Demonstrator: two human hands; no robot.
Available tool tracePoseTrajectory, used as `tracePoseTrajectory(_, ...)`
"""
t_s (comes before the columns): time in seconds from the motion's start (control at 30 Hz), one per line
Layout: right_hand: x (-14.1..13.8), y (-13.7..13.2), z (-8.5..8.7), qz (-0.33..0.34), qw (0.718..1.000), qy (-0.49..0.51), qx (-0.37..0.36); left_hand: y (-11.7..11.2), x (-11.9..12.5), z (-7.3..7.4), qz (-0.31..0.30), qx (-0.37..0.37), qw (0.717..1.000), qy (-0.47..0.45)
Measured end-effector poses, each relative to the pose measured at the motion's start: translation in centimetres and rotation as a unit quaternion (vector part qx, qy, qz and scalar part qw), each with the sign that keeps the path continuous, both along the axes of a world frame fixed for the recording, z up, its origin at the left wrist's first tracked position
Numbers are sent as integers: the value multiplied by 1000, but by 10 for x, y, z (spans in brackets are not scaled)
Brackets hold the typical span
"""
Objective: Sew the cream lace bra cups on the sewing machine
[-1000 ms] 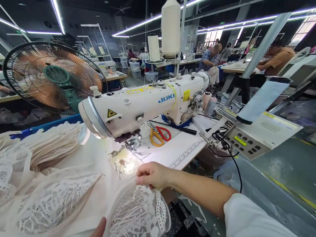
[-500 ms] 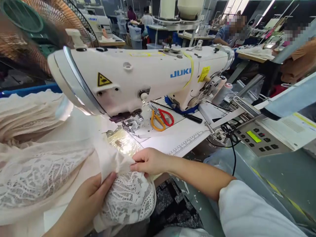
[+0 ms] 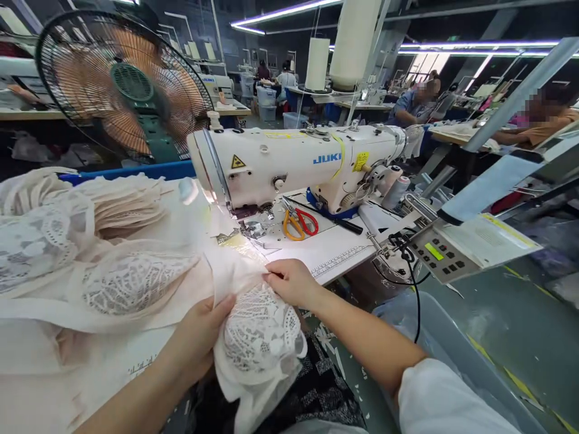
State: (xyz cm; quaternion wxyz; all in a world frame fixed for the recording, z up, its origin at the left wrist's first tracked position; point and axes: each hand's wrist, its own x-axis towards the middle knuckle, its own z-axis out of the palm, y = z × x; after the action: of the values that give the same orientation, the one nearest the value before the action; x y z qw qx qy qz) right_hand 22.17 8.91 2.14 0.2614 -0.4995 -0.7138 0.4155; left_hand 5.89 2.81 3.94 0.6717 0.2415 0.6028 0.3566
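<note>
I've L hand & R hand gripping the lace-cup bra; its end hanging below fingers might twist w/ uneven pull.

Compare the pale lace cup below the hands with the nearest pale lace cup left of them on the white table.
The drooping cup hangs before dark patterned cloth; the lying cup rests among fabric on the table. The left hand and right hand grip the band above the drooping cup; neither holds the lying cup. Both show openwork lace.
</note>
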Motion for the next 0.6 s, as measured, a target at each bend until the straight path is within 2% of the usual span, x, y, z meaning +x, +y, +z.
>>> tracePoseTrajectory(0.13, 35, -26, -11, -64, 997, -22, 44, -15, 16, 4, 75, -53, 990, -111)
tracePoseTrajectory(0.23, 74, -48, -28, -153, 985, 52, 52, -15, 19, 5, 83, -75, 986, -124)
tracePoseTrajectory(0.27, 83, -57, -34, -138, 985, 96, 29, -14, 18, 5, 81, -79, 986, -122)
tracePoseTrajectory(0.33, 90, -75, -48, -71, 992, 109, -5, -12, 17, 4, 73, -74, 987, -120)
tracePoseTrajectory(0.4, 78, -93, -64, 10, 991, 132, -33, -9, 16, 1, 57, -47, 990, -117)
tracePoseTrajectory(0.43, 68, -100, -72, 85, 975, 192, -73, -7, 16, 0, 49, -26, 992, -113)
tracePoseTrajectory(0.47, 55, -105, -80, 127, 951, 256, -116, -4, 15, -2, 41, -4, 993, -107)
tracePoseTrajectory(0.5, 43, -109, -86, 138, 925, 311, -167, 0, 14, -3, 34, 19, 994, -102)
tracePoseTrajectory(0.6, 18, -108, -95, 92, 856, 408, -303, 15, 7, -2, 7, 84, 995, -62)
